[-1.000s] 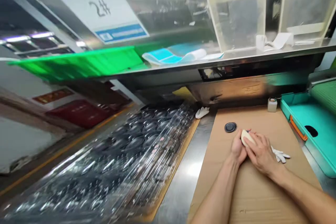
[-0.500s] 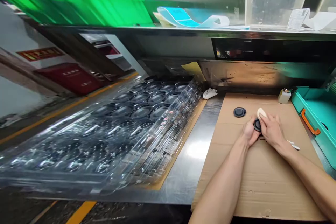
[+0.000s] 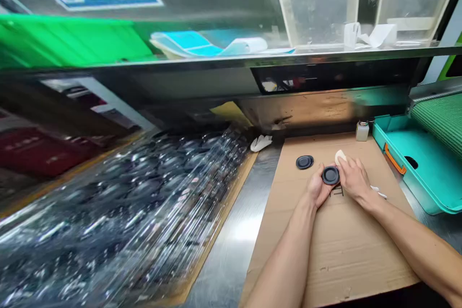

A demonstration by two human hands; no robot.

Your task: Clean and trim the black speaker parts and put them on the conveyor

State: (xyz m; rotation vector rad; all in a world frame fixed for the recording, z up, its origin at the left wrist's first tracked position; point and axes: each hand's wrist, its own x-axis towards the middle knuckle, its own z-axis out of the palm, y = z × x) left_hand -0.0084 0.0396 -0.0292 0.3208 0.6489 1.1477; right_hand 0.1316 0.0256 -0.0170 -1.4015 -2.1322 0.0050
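Observation:
A round black disc-shaped part (image 3: pixel 330 175) with a raised rim is held by its edge in my left hand (image 3: pixel 317 187), its face turned up toward me. Close on its right, my right hand (image 3: pixel 354 178) pinches a small white cloth or pad (image 3: pixel 340 156) that sticks up past the fingers. Whether the pad touches the disc I cannot tell. Two similar black discs (image 3: pixel 304 162), overlapping, lie on the cardboard sheet (image 3: pixel 288 231) to the left of my hands. A crumpled white scrap (image 3: pixel 378 192) shows partly behind my right wrist.
Stacked clear plastic trays (image 3: pixel 144 202) of black parts fill the left. A teal bin (image 3: pixel 429 173) with an orange handle stands right, beside a green conveyor belt (image 3: pixel 440 115). A small white bottle (image 3: pixel 362 131) is at the back. A shelf edge (image 3: pixel 216 61) crosses above.
The view has swung right, shifting everything leftward and bringing the conveyor into sight. The disc in my left hand now faces up more fully, with the white pad still in my right.

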